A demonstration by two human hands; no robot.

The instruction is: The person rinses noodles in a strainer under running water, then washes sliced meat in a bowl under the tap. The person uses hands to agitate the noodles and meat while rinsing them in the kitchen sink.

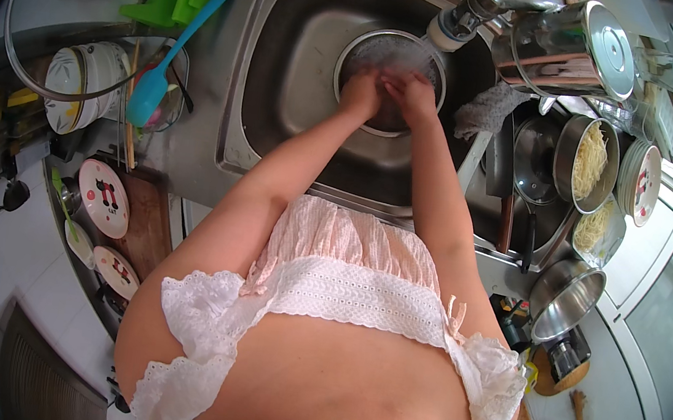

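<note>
A round metal bowl (383, 134) with frothy water stands in the stainless steel sink (307, 47). My left hand (362, 93) reaches into its left side, fingers pointing down and partly hidden by the water. On the right, my right hand (416, 96) dips in close beside it, the fingertips nearly meeting the left hand. Water runs from the faucet (453, 29) into the bowl's upper right, with spray or steam blurring that spot. Whether either hand grips something under the surface is not visible.
A blue spatula (149, 95) and stacked bowls (81, 90) are left of the sink. A grey cloth (483, 109) hangs at its right rim. Further right are a cleaver (501, 158), a pan lid (536, 156) and a metal bowl of pale shreds (590, 160). A metal pot (562, 48) stands behind.
</note>
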